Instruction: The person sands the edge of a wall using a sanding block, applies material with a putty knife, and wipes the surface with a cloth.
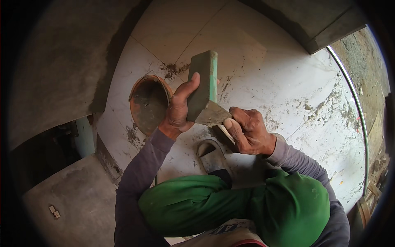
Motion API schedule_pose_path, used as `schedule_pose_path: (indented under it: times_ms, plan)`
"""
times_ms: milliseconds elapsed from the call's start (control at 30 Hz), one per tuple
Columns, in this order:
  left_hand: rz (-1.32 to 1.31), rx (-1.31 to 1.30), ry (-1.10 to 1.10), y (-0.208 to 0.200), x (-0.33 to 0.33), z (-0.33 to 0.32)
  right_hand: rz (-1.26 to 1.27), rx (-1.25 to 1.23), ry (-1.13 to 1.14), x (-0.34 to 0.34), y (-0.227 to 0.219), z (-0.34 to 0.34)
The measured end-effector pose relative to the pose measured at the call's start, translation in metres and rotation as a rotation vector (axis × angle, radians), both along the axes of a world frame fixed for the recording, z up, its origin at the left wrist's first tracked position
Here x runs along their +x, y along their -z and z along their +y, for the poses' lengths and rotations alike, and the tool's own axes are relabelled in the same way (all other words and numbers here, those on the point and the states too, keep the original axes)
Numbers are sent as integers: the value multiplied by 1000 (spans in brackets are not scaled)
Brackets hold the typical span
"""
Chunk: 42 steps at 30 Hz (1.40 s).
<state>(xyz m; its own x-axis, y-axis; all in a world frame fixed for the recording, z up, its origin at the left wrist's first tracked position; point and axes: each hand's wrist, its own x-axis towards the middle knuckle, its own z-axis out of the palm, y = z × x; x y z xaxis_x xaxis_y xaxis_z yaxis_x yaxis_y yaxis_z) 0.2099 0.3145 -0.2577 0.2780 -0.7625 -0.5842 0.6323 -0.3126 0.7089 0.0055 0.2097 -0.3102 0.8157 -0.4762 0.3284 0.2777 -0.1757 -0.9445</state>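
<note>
My left hand (179, 110) grips a green rectangular float (203, 80) by its long edge, held upright over the white tiled floor. My right hand (247, 131) is closed on the handle of a small pointed trowel (212, 115), whose grey, mortar-smeared blade lies against the lower end of the float. Both forearms wear grey-purple sleeves. My knees, in green trousers (230, 206), fill the lower middle of the view.
A round orange pan (149, 103) smeared with grey mortar sits on the floor just left of my left hand. A grey sandal (211, 154) shows under my hands. White tiles (288, 82) carry mortar stains. A grey cement wall (61, 61) stands at left, a metal strip (357, 107) at right.
</note>
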Motion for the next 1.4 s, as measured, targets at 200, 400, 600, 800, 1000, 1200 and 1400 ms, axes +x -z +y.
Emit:
schedule_pose_path:
  times_ms: [200, 400, 600, 800, 1000, 1200, 1400]
  plan:
    - [-4, 74, 99, 7, -15, 8, 210, 111, 229, 33, 7, -46]
    - [-21, 82, -40, 1, -16, 6, 167, 108, 156, 17, 7, -29]
    - [5, 31, 104, 3, -1, -2, 55, -66, -26, 6, -1, -10]
    - [39, 57, 128, 4, -13, 1, 166, 147, 256, 31, 8, -65]
    - [-33, 14, 21, 7, -15, 7, 84, -86, 105, 20, 8, -26]
    - [-1, 110, -187, 8, -25, -15, 169, 47, 66, 17, 8, -23]
    - [-53, 23, -97, 5, 14, -10, 32, 22, -176, -6, 1, 15]
